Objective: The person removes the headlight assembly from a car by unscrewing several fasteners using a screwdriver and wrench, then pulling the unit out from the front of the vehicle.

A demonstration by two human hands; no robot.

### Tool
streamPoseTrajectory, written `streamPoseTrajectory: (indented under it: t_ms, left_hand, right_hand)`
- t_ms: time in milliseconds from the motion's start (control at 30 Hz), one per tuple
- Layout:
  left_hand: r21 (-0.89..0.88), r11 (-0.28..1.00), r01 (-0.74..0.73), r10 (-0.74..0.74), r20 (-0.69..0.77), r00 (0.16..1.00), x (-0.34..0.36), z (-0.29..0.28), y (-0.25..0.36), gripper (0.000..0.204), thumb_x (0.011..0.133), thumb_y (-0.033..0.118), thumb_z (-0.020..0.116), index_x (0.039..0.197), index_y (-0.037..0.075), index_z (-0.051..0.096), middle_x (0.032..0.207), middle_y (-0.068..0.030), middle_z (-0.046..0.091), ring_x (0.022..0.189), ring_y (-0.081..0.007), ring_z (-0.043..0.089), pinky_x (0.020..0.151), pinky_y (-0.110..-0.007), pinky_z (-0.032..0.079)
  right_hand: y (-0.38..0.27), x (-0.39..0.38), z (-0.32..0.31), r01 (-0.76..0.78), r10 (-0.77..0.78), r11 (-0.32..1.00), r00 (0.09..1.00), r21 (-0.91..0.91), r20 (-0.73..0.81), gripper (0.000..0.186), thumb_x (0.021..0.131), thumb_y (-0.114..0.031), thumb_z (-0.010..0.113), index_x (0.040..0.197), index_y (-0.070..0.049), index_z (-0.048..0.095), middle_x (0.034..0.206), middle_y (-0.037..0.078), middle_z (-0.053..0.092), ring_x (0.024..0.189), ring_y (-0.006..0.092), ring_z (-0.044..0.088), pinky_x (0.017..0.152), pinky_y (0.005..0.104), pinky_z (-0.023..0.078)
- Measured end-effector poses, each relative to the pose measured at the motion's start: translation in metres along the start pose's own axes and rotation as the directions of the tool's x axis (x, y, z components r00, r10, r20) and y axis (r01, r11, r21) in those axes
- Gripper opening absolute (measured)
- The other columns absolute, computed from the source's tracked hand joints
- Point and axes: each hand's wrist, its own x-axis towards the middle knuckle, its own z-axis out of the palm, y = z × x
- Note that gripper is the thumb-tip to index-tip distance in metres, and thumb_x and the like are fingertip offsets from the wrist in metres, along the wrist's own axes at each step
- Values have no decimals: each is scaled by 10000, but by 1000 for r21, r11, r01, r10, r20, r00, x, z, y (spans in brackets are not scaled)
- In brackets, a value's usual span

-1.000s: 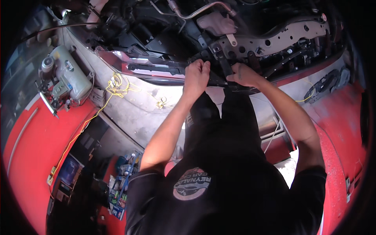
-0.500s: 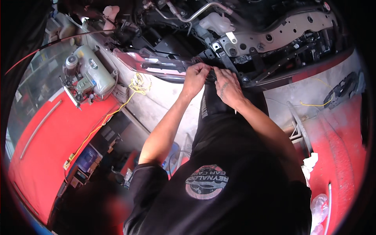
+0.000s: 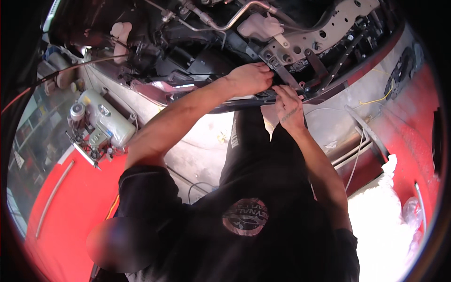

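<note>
My left hand [image 3: 251, 78] reaches into the car's dark front framework, fingers curled beside a black vertical bracket [image 3: 286, 75]; what it grips is hidden. My right hand [image 3: 289, 107] is lower and to the right, fingers bent against the dark edge of the curved front trim [image 3: 339, 86], their hold unclear. A pale pointed piece [image 3: 269, 117], too indistinct to name, shows just left of my right hand. Above are a whitish plastic reservoir [image 3: 256, 28], a perforated metal beam [image 3: 324, 40] and bent metal pipes [image 3: 235, 19]. A translucent strip [image 3: 159, 87] lies along the left part of the front.
A grey air compressor [image 3: 107, 120] stands at the left beside red surfaces [image 3: 61, 197]. A thin hose [image 3: 28, 94] crosses the upper left, and a yellow cord [image 3: 376, 101] lies at the right. My legs [image 3: 244, 150] are below the car's front edge.
My left hand has moved right and up into the framework, its forearm now more slanted. My right hand first shifted left, then slightly right and down. The head view has also shifted.
</note>
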Motion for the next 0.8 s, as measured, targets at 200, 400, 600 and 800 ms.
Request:
streamPoseTrajectory:
  t_ms: [200, 400, 600, 800]
  left_hand:
    - [-76, 989, -126, 135, 117, 984, 8, 22, -19, 285, 895, 189, 597, 1086, 30, 737, 1219, -108, 707, 1200, -282, 629, 1069, -393, 481]
    - [-171, 981, 95, -19, 401, 916, 38, 5, -2, 347, 855, 245, 665, 1116, 18, 691, 1076, -195, 730, 1009, -332, 731, 881, -431, 573]
    - [-170, 976, 134, -62, 374, 925, 39, 16, 1, 329, 863, 240, 636, 1113, 33, 692, 1051, -204, 735, 982, -356, 733, 847, -448, 576]
    - [-283, 947, 153, -47, 349, 936, 40, 21, -8, 371, 852, 253, 670, 1165, 55, 681, 1043, -192, 739, 987, -384, 720, 837, -469, 572]
  right_hand:
    - [1, -2, 8, 58, -59, 998, 994, -13, -95, 284, 878, 47, 596, 1137, 46, 712, 1124, 194, 692, 1041, 386, 656, 943, 446, 535]
    - [15, -9, 15, 87, -89, 996, 978, -19, -187, 296, 838, 67, 625, 1117, 36, 719, 1097, 168, 700, 996, 358, 663, 887, 437, 552]
    - [12, -7, 9, 88, -83, 996, 975, 16, -204, 296, 824, 53, 643, 1109, 34, 722, 1080, 164, 713, 999, 353, 671, 872, 438, 565]
    - [18, -8, 18, 62, -56, 998, 964, 15, -260, 312, 812, 52, 643, 1112, 25, 723, 1100, 165, 712, 1012, 354, 669, 887, 441, 565]
